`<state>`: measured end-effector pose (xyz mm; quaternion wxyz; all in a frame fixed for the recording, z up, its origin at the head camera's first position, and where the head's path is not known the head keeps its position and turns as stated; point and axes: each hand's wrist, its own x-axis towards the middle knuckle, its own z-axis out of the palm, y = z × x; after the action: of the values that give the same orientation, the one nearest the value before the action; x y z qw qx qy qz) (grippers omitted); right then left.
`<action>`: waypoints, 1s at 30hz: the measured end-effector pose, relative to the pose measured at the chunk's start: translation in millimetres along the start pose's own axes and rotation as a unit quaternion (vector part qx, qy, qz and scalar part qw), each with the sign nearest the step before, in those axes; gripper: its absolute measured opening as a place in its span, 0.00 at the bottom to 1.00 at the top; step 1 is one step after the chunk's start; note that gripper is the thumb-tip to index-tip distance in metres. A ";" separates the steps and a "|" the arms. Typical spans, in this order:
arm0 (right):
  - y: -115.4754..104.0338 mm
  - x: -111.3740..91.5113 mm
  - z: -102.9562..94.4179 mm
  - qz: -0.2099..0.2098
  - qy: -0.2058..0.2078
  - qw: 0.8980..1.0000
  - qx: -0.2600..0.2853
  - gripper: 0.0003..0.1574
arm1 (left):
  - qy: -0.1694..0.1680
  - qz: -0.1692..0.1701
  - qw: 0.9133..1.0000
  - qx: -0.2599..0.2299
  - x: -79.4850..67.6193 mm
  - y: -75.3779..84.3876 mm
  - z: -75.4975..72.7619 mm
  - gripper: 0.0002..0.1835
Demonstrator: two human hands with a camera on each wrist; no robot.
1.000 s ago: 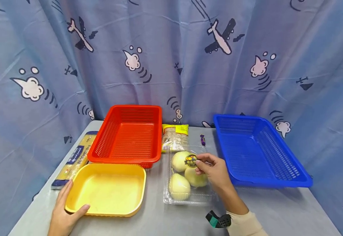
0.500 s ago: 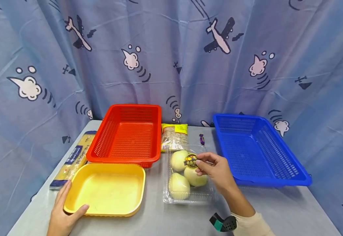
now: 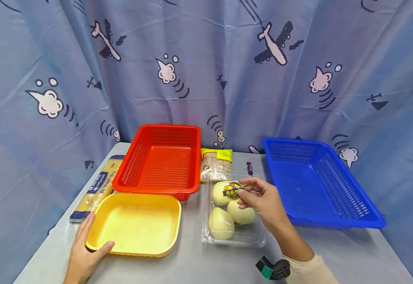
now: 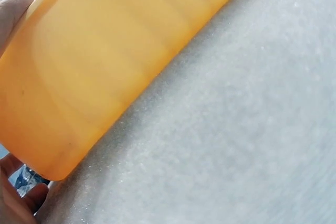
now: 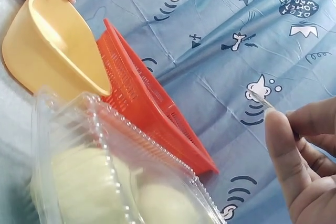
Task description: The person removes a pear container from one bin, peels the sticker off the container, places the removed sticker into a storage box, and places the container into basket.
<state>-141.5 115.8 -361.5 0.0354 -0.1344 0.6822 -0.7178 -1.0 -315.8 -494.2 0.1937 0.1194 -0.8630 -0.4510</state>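
Observation:
My right hand [image 3: 263, 203] pinches a round black-and-gold sticker [image 3: 231, 192] between thumb and index finger, over a clear plastic box in the head view. The right wrist view shows that sticker [image 5: 260, 98] nearly edge-on, above the box's lid [image 5: 105, 150]. Inside the box [image 3: 235, 240] lie pale yellow-green pears [image 3: 222, 224]. My left hand [image 3: 87, 252] holds the near left corner of a yellow plastic tub [image 3: 135, 225], thumb at the front rim and fingers along the left side. From the left wrist, the tub's outer wall [image 4: 105, 72] fills the upper left.
A red basket [image 3: 156, 190] stands behind the tub, a blue basket [image 3: 338, 223] on the right. At the left edge lies a spaghetti packet [image 3: 101, 187]. A yellow-topped bag [image 3: 216, 163] and a purple-wrapped candy [image 3: 249, 169] lie behind the box. A patterned curtain [image 3: 192, 59] hangs behind.
The head view has swung slightly left, so everything sits further right in it. Both hands keep their places, the sticker still pinched and the tub still held.

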 end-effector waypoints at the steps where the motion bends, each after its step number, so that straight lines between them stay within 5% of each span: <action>1: -0.7 0.0 0.0 -0.001 -0.001 1.000 -0.001 0.19 | 0.002 0.003 1.000 -0.001 0.5 -0.1 0.9 0.52; 15: -2.7 3.4 23.2 -0.011 -0.027 0.999 0.031 0.20 | 0.014 0.015 1.000 0.001 -0.9 0.4 2.8 0.52; 30: -3.9 1.6 54.3 0.019 -0.025 0.997 0.064 0.19 | -0.004 -0.026 1.000 0.000 -0.5 5.0 3.7 0.52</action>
<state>-129.4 63.0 -355.6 0.0752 -0.1368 0.6360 -0.7557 -2.3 -310.0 -492.1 0.1788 0.1405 -0.8601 -0.4567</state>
